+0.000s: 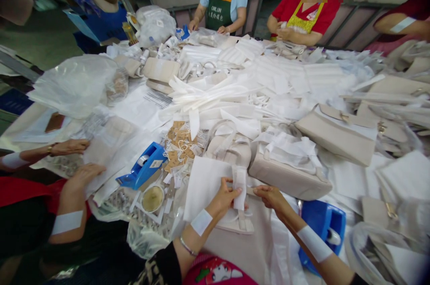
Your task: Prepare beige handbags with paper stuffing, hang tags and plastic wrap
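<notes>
My left hand (pixel 224 197), with a bracelet at the wrist, is closed on a white wrapping strip (pixel 239 179) that lies around part of a beige handbag (pixel 237 225). Just to its right, my right hand (pixel 271 197) pinches the end of what looks like a beige strap (pixel 251 192); its fingertips partly cover it. A white sheet (pixel 206 182) lies under and left of my left hand. Beyond my hands sits another beige handbag (pixel 289 170) with white wrapping over its top.
A blue tape dispenser (pixel 143 166) stands left, beside brown tags (pixel 179 144) and a tape roll (pixel 152 198). Another blue dispenser (pixel 322 231) is by my right forearm. White strips (pixel 208 92) heap mid-table. A co-worker's hands (pixel 83 175) are at left; others sit opposite.
</notes>
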Action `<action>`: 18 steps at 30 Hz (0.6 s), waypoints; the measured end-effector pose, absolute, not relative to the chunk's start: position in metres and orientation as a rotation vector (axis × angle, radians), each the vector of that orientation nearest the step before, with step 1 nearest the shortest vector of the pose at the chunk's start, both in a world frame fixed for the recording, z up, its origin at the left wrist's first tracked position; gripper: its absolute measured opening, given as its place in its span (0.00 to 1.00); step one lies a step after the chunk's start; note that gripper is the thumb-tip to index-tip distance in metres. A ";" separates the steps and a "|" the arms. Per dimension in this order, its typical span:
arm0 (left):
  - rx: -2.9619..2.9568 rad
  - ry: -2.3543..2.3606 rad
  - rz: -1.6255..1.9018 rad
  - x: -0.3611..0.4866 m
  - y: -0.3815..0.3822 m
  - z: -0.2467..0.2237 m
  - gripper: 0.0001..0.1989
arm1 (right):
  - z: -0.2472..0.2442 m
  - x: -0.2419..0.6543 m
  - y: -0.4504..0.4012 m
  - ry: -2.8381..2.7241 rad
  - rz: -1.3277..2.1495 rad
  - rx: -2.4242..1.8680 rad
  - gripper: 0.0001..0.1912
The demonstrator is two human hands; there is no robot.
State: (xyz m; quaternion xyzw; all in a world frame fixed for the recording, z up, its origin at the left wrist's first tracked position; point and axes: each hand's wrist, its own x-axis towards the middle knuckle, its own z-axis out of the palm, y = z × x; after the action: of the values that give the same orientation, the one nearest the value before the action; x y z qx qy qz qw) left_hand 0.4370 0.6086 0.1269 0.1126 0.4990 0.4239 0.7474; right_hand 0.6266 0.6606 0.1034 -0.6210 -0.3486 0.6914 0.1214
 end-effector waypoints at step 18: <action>0.120 1.173 0.959 0.440 0.606 0.120 0.40 | 0.105 0.599 0.662 -1.147 1.983 -1.727 0.13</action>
State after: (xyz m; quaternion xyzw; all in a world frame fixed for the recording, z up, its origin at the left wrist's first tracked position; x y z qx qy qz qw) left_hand 0.4399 0.6063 0.1198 0.0545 0.5316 0.4348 0.7248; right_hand 0.5991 0.6620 0.1051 -0.5963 -0.3960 0.6849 0.1361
